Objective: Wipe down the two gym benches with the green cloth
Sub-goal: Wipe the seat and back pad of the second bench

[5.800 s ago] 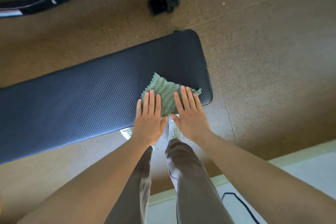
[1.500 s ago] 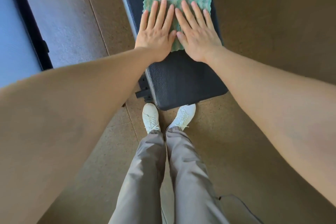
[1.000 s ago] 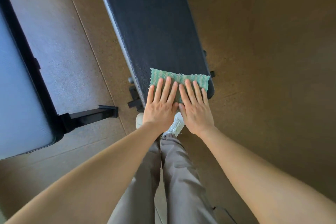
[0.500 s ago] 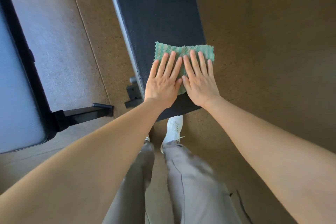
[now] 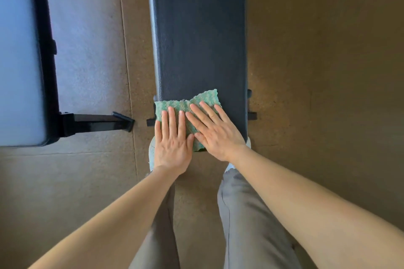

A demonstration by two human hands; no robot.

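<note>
Both hands flat, fingers straight, pressing green cloth (image 5: pixel 188 105) onto near end of dark padded bench (image 5: pixel 201 39): left hand (image 5: pixel 172 144) at cloth's left edge, right hand (image 5: pixel 215 132) angled across its middle. Second bench (image 5: pixel 19 61) stands apart at left, black foot bar (image 5: pixel 98 121) showing. Brown speckled floor (image 5: pixel 317 72); grey trousers (image 5: pixel 247 220) below.

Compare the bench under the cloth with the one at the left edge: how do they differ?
The middle bench looks dark, almost black; the left bench looks pale blue with glare. The middle bench carries the green cloth, pressed flat by the left hand and right hand; the left bench has nothing on its visible part. Both run lengthwise side by side on black frames.
</note>
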